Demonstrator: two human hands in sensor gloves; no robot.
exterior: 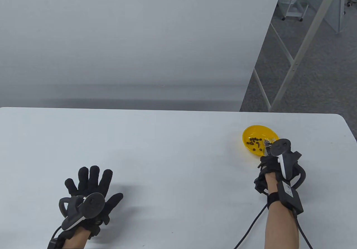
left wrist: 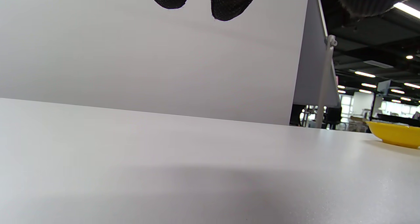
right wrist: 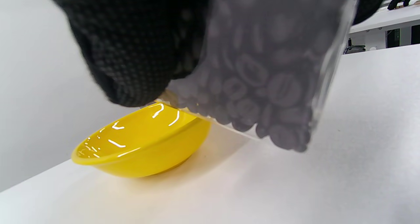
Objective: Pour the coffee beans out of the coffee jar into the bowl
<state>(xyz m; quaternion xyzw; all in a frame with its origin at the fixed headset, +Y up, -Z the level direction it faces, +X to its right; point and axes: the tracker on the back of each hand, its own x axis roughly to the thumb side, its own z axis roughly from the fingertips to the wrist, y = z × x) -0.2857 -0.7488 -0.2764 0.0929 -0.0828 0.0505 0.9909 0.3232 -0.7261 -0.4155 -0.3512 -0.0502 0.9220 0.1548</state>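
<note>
The right hand [exterior: 269,166] holds the coffee jar [right wrist: 262,79] tipped over the near edge of the yellow bowl [exterior: 251,133], its grip clenched around the clear wall so that the mouth points down into the dish. The tilt appears meant to let the beans run out in a controlled trickle rather than a rush. In the right wrist view the jar's lower side is packed with coffee beans [right wrist: 275,96] that press against the plastic, and a gloved finger [right wrist: 131,53] wraps the jar just above the bowl's rim. A scatter of beans [exterior: 255,143] already lies in the bowl, a thin layer only, so the pour seems to be well short of done.

The bowl sits on the white bench [exterior: 167,154] near its right far corner, close to the edge.

The left hand [exterior: 89,187] rests well apart on the bench, fingers spread flat, its grip released and grasping nothing; it likely just steadies the person.
</note>
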